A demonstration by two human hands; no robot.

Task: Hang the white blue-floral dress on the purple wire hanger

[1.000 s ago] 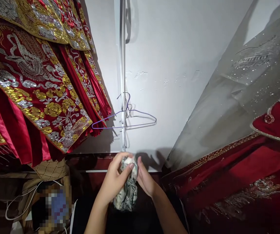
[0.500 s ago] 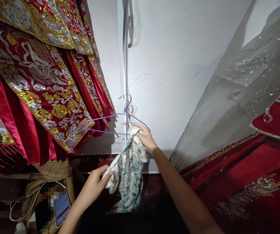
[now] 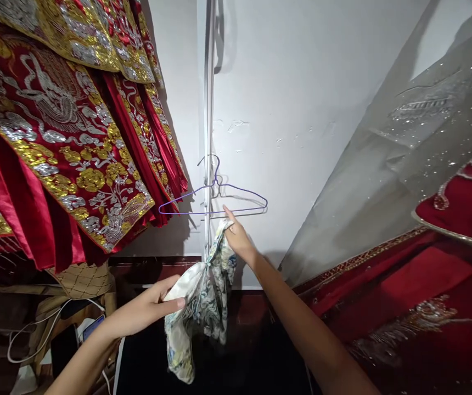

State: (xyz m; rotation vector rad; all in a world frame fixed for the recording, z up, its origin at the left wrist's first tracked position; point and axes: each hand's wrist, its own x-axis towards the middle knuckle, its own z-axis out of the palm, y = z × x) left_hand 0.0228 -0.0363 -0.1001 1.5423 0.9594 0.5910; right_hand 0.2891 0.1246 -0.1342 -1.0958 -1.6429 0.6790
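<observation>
A light garment with a blue, green and yellow floral print (image 3: 209,299) hangs bunched between my two hands. My left hand (image 3: 164,302) is closed on its left part, the thumb lying along the pale cloth. Higher up, my right hand (image 3: 238,236) grips the garment's upper edge, with the index finger pointing up. Just above that finger a purple wire hanger (image 3: 215,211) hangs on a thin white upright (image 3: 208,109) by the wall. Nothing is on the hanger, and the garment is below it.
Red costumes with gold and silver sequins (image 3: 96,164) hang at the left. A sheer sparkly white fabric (image 3: 384,181) and a beaded red gown (image 3: 433,274) are on the right. Lower left, a dark phone (image 3: 63,351) lies near a white cable (image 3: 22,359).
The garment has come down and away from the hanger, which now swings round to face me more fully. My left hand has moved left, spreading the cloth; my right hand is slightly lower.
</observation>
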